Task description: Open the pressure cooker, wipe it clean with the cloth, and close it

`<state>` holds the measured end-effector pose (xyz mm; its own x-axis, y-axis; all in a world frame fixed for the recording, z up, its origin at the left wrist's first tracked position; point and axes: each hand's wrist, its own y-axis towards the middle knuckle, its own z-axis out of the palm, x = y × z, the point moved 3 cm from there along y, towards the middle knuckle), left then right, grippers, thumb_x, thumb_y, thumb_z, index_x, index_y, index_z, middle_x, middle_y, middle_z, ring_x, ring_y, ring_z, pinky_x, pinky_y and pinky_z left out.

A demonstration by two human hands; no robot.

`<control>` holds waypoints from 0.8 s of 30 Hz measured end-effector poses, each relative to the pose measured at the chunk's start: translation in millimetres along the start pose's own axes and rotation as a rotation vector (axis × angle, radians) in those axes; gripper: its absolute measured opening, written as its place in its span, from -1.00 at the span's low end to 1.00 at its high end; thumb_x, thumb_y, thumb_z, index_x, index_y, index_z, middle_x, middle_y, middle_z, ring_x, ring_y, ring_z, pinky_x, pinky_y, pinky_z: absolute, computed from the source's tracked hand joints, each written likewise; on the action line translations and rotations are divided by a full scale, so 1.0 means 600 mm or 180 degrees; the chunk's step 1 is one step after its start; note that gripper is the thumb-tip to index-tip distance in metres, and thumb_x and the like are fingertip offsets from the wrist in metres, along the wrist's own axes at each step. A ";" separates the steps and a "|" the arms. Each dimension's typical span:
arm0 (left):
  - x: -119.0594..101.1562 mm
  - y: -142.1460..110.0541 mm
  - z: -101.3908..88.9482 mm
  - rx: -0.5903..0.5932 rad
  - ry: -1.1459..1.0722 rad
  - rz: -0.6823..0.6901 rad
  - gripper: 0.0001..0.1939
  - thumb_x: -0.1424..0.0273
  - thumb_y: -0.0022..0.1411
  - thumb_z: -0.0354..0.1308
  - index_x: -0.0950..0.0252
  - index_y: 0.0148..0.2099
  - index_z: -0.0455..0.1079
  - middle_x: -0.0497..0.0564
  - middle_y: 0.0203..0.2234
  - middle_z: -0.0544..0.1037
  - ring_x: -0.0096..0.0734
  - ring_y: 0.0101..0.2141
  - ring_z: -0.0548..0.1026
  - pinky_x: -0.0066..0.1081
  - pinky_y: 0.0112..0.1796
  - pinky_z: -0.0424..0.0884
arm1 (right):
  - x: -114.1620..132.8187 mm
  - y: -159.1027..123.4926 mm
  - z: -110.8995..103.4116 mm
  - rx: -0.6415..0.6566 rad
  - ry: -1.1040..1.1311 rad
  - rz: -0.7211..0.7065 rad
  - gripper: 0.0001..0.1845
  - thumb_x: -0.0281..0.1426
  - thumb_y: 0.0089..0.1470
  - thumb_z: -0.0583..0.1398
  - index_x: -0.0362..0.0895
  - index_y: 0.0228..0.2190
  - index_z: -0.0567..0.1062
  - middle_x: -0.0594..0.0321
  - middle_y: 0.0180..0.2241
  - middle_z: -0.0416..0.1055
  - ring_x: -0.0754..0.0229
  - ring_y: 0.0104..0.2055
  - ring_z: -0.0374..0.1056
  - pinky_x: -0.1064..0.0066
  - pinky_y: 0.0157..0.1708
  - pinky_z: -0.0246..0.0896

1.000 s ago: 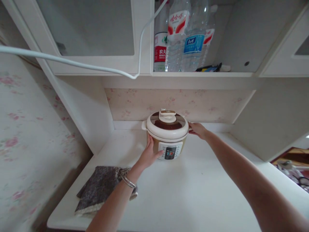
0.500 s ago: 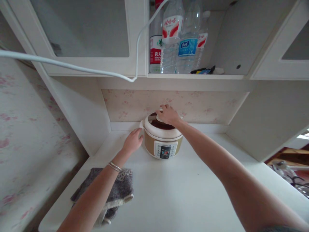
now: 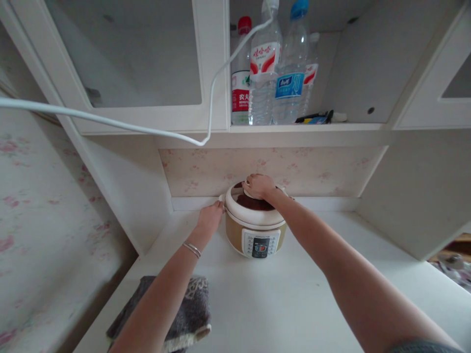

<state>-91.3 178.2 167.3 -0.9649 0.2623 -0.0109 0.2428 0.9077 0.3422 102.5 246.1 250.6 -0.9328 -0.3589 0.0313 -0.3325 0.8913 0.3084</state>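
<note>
Head view looks down on a white worktop (image 3: 279, 299) set in an alcove, with flowered wallpaper (image 3: 272, 169) behind it and on the wall at the left of the frame. A cooker (image 3: 255, 228) stands at the back of the worktop, just left of centre frame, its control panel facing the camera. The right hand (image 3: 258, 186) is curled over the lid knob on top, fingers closed around it. The left hand (image 3: 209, 219) rests against the cooker's left side at the small handle, fingers bent; whether it grips the handle cannot be told. A grey cloth (image 3: 187, 314) lies folded on the worktop at the lower left, partly under the left forearm. Above, an open shelf (image 3: 312, 128) holds water bottles (image 3: 274, 73) at upper centre, beside closed cabinet doors (image 3: 125, 54). A white cable (image 3: 110, 120) crosses from the left edge and rises to the bottles.
</note>
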 end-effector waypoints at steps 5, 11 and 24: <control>-0.003 0.018 -0.026 0.0363 0.0298 0.0023 -0.69 0.44 0.35 -0.11 0.37 -0.11 0.47 0.30 -0.26 0.56 -0.09 -0.19 0.54 -0.21 -0.17 0.39 | -0.011 0.005 0.003 -0.0041 -0.0121 -0.0234 -0.46 -0.11 0.22 -0.08 -0.21 -0.14 0.51 -0.11 -0.06 0.42 -0.08 0.01 0.30 0.19 0.01 0.11; -0.017 0.018 -0.038 0.0502 0.0454 0.0011 -0.69 0.38 0.34 -0.06 0.39 -0.13 0.50 0.30 -0.25 0.56 -0.11 -0.17 0.54 -0.24 -0.16 0.40 | -0.008 0.011 0.002 0.0066 -0.0314 -0.0213 -0.42 -0.11 0.24 -0.13 -0.20 -0.06 0.47 -0.11 -0.03 0.40 -0.12 0.02 0.31 0.13 0.00 0.13; -0.019 0.020 -0.036 0.0550 0.0579 -0.0063 -0.70 0.37 0.34 -0.05 0.34 -0.11 0.51 0.25 -0.25 0.57 -0.10 -0.17 0.54 -0.24 -0.18 0.42 | 0.010 0.049 0.013 0.0543 -0.0341 0.0581 -0.51 -0.24 0.20 0.00 -0.31 -0.05 0.49 -0.26 0.00 0.36 -0.19 0.06 0.29 0.00 0.00 0.18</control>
<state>-79.6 178.8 192.0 -0.9680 0.1947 0.1586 0.2220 0.9587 0.1778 86.0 272.6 252.6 -0.9858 -0.1646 -0.0318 -0.1675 0.9756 0.1420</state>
